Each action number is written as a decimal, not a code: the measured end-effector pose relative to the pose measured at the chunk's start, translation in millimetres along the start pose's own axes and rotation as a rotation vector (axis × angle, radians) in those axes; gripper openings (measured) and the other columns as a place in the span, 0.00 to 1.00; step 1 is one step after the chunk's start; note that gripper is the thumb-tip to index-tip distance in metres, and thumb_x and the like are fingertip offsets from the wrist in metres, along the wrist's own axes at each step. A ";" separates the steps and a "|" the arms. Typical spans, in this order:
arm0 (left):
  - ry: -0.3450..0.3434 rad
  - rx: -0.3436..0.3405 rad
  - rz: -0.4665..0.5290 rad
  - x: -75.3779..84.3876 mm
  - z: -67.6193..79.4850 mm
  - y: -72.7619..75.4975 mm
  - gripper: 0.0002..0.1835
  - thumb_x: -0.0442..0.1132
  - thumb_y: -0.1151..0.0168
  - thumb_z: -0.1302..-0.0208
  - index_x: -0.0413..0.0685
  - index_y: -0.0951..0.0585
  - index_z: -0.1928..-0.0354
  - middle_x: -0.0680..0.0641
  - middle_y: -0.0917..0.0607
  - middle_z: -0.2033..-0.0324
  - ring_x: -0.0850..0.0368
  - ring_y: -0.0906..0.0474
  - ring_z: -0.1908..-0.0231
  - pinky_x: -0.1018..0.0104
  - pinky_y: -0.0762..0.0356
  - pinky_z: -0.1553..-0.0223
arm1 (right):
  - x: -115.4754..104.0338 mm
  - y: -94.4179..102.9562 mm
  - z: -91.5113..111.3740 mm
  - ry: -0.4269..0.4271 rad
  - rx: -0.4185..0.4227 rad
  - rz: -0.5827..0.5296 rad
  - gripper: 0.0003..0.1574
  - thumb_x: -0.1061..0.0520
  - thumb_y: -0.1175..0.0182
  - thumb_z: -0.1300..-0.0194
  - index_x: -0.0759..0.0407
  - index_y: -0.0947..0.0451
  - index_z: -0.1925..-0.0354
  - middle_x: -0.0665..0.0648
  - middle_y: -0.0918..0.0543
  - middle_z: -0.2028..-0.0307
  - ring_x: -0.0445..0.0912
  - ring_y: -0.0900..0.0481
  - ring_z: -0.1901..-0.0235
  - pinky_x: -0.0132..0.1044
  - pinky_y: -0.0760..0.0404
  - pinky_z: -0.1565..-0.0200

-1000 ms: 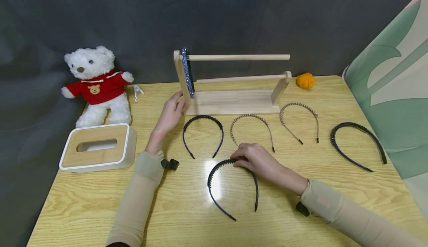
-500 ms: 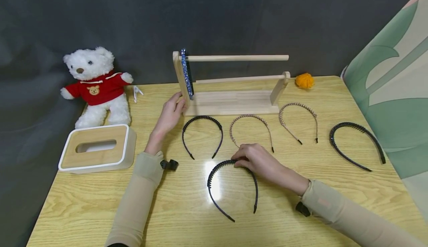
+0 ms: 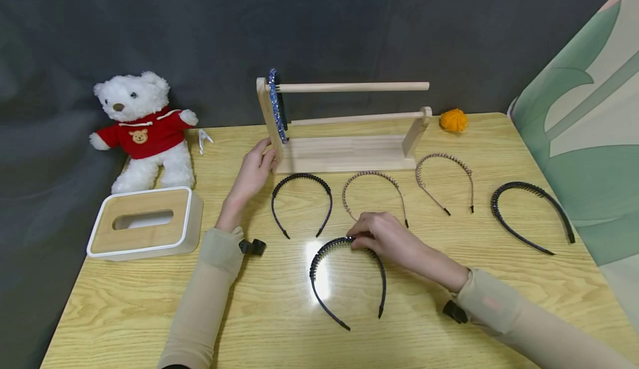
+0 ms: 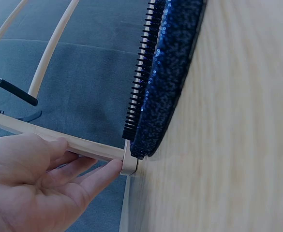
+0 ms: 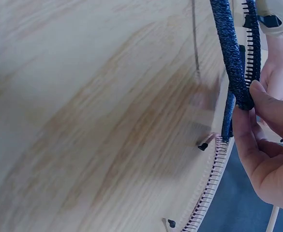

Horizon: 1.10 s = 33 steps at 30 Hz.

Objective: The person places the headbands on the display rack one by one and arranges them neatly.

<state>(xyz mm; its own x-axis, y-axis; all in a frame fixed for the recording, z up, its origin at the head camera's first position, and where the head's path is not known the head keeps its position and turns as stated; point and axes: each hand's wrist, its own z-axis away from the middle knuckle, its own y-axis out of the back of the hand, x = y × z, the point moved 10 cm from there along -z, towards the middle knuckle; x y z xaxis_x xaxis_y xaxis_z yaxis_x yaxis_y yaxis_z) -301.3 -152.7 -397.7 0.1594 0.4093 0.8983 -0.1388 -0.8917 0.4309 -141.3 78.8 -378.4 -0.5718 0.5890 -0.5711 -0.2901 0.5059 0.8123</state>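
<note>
My right hand [image 3: 386, 239] pinches the top of a dark toothed headband [image 3: 313, 269]. Its two ends point toward the front of the table. In the right wrist view, thumb and fingers close on the dark glittery band [image 5: 228, 43]. The left hand [image 3: 251, 172] grips the left end of a wooden rack [image 3: 344, 152], thumb and fingers on either side of the wood in the left wrist view. A blue glittery headband [image 3: 276, 108] hangs at the left end of the rack's upper rod. Beside the left hand, another dark headband [image 3: 302, 175] lies on the table.
Two beaded headbands [image 3: 371, 173] [image 3: 444, 155] and a black headband [image 3: 524, 185] lie to the right. A tissue box [image 3: 145, 225], teddy bear [image 3: 147, 130] and white clip [image 3: 203, 140] stand left. An orange pompom [image 3: 453, 120] sits behind, near a dark curtain [image 3: 349, 25].
The blue headband on the rack has shifted slightly upward. My right hand has risen very slightly with the top of the dark headband. The left hand keeps its place on the rack.
</note>
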 end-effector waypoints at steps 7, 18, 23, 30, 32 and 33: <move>-0.003 -0.003 -0.006 -0.7 0.1 -0.9 0.24 0.34 0.55 0.12 0.31 0.34 0.22 0.27 0.24 0.31 0.35 0.19 0.38 0.54 0.15 0.38 | -2.1 3.6 1.4 -0.012 -0.017 -0.031 0.07 0.63 0.24 0.36 0.63 0.09 0.58 0.52 0.11 0.64 0.42 0.13 0.65 0.34 0.10 0.62; -0.004 -0.007 0.003 -0.4 -0.1 -0.3 0.24 0.35 0.54 0.12 0.31 0.34 0.22 0.27 0.23 0.33 0.35 0.18 0.39 0.53 0.14 0.38 | -1.9 6.1 0.0 -0.055 -0.090 -0.138 0.05 0.66 0.26 0.33 0.64 0.11 0.59 0.53 0.08 0.65 0.40 0.10 0.65 0.29 0.10 0.60; -0.005 -0.008 -0.002 0.0 -0.5 -0.4 0.24 0.35 0.54 0.12 0.31 0.34 0.22 0.27 0.24 0.32 0.35 0.18 0.38 0.53 0.14 0.38 | -0.1 8.1 1.9 -0.071 -0.105 -0.199 0.05 0.67 0.27 0.33 0.66 0.12 0.58 0.55 0.08 0.64 0.42 0.09 0.63 0.29 0.09 0.59; -0.011 -0.007 -0.004 -0.3 -0.6 -0.9 0.24 0.34 0.55 0.12 0.31 0.34 0.22 0.27 0.24 0.33 0.35 0.19 0.38 0.53 0.15 0.37 | 1.9 12.4 3.4 -0.090 -0.124 -0.274 0.06 0.67 0.27 0.33 0.66 0.12 0.57 0.54 0.08 0.63 0.42 0.10 0.62 0.30 0.09 0.57; -0.012 -0.002 -0.007 -0.3 -0.5 -0.5 0.24 0.34 0.55 0.12 0.31 0.33 0.22 0.27 0.23 0.33 0.35 0.18 0.38 0.53 0.14 0.38 | 1.5 14.6 3.8 -0.095 -0.130 -0.283 0.06 0.67 0.27 0.32 0.66 0.12 0.57 0.54 0.08 0.62 0.42 0.10 0.62 0.30 0.09 0.57; -0.012 -0.001 -0.009 -0.4 -0.5 -0.2 0.24 0.34 0.55 0.12 0.31 0.33 0.22 0.27 0.23 0.33 0.35 0.18 0.38 0.53 0.14 0.38 | 1.5 15.8 4.2 -0.097 -0.130 -0.286 0.06 0.67 0.27 0.32 0.66 0.12 0.56 0.53 0.08 0.62 0.42 0.10 0.62 0.31 0.09 0.56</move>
<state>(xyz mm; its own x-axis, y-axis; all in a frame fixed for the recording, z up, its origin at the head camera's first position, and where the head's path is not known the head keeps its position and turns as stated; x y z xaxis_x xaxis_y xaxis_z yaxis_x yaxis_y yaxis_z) -301.8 -152.6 -398.1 0.1723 0.4149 0.8934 -0.1378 -0.8879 0.4389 -143.5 90.3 -367.0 -0.3789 0.4952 -0.7818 -0.5276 0.5785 0.6221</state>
